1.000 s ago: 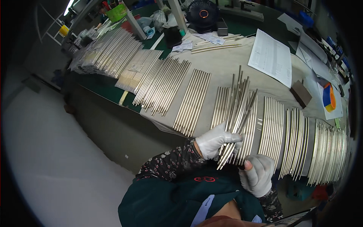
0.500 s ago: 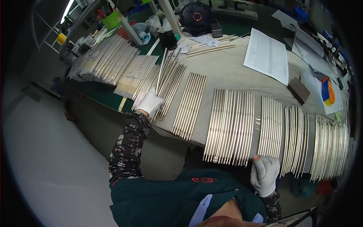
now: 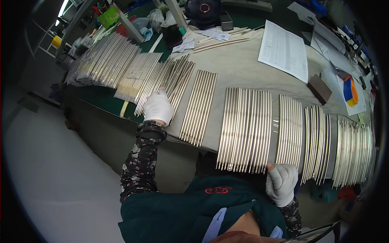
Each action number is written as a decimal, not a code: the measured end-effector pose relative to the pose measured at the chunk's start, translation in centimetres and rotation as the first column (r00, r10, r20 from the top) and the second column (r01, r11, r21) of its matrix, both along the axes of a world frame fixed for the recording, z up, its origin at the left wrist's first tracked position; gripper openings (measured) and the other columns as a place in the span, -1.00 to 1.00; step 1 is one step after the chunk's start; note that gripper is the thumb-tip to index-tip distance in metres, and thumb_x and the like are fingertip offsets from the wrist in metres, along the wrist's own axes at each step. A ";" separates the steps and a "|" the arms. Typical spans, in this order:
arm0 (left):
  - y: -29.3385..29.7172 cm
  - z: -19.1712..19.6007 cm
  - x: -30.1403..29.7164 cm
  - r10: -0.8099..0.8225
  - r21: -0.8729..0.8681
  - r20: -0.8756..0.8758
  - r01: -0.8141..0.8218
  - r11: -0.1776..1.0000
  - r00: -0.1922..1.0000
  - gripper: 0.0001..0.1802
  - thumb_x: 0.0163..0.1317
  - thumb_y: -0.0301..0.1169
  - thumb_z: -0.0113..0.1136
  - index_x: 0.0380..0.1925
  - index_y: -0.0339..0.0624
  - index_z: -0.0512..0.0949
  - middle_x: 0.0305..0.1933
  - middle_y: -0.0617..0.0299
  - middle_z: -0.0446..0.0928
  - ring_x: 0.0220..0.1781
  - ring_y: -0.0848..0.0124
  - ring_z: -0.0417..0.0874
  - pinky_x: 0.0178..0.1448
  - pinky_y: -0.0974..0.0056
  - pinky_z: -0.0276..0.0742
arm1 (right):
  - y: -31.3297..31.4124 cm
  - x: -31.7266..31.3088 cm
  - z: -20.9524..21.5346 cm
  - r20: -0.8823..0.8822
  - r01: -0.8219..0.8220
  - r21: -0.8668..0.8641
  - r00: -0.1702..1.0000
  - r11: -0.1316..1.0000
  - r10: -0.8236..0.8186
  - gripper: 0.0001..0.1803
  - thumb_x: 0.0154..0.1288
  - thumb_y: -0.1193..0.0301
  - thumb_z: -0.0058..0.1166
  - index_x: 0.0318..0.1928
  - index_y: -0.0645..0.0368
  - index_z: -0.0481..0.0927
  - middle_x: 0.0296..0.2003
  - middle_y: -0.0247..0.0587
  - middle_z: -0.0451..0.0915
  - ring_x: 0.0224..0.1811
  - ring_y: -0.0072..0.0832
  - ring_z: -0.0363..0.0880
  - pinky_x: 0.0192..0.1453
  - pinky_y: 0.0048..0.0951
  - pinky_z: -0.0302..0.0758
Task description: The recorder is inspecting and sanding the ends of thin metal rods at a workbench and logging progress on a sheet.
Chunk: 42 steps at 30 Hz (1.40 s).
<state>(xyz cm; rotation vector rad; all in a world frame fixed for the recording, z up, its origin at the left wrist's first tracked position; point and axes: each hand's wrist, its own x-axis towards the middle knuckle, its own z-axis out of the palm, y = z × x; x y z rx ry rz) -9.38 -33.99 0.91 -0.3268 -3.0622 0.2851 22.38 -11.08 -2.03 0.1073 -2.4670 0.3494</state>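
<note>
- At the left of the cloth [image 3: 243, 73], in the head view, the left hand [image 3: 159, 108] is now resting low on the left pile of rods [image 3: 182, 75]; the rods showing raised there half a second earlier are now lying down, some slanting across others.
- That change is apparently adding the carried bunch to this pile, so the setting-down seems to be nearing its end.
- The left hand is covering whatever lies under its palm, so I cannot tell whether it is gripping any rods.
- By the lower right corner of the wide middle row [image 3: 244, 129], the right hand [image 3: 282, 184] is keeping its fingers curled inward; I cannot tell whether they are enclosing anything.
- Between pile and middle row, a narrower row [image 3: 198, 109] is lying apart; further rods are lying in rows to the right.
- Beyond, a printed sheet [image 3: 283, 50], a dark block [image 3: 319, 89] and an orange-and-blue ring [image 3: 351, 91] are lying clear of both hands.
- Beside the pile, bagged rods [image 3: 135, 77] are crowding its left side, and the left hand is hiding some lower rod ends.
</note>
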 end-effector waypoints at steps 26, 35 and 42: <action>0.9 -1.9 2.3 -0.093 0.068 -0.084 0.099 0.993 0.992 -0.18 0.19 0.01 0.04 0.34 -0.24 0.09 0.44 -0.07 -0.04 0.50 -0.07 -0.18 0.31 -0.50 -0.20 | -0.1 -0.2 -0.3 0.015 0.037 -0.016 0.999 0.999 -0.036 -0.60 -0.02 0.53 0.24 -0.09 0.15 0.50 -0.31 -0.35 0.47 -0.30 -0.38 0.45 -0.26 -0.37 0.38; 4.9 -0.2 13.7 -0.906 0.432 0.074 0.805 0.406 0.417 -0.18 0.16 0.01 0.13 0.34 -0.11 0.13 0.44 -0.01 0.04 0.49 0.03 -0.01 0.45 -0.23 -0.32 | -0.6 -1.7 0.9 0.517 -0.046 -0.046 0.854 0.998 0.064 -0.35 0.01 0.16 0.24 0.09 0.19 0.40 0.13 -0.03 0.34 0.27 -0.09 0.24 0.32 -0.02 0.18; 7.5 -2.0 16.4 -0.941 0.385 0.182 0.860 0.334 0.285 -0.15 0.00 0.00 0.27 0.25 -0.18 0.26 0.40 0.08 0.11 0.48 0.18 0.03 0.46 -0.18 -0.26 | 0.2 -0.2 0.2 0.506 0.026 0.012 0.862 1.000 -0.029 -0.31 -0.03 0.14 0.26 0.10 0.20 0.40 0.16 -0.04 0.33 0.29 -0.11 0.23 0.35 -0.03 0.15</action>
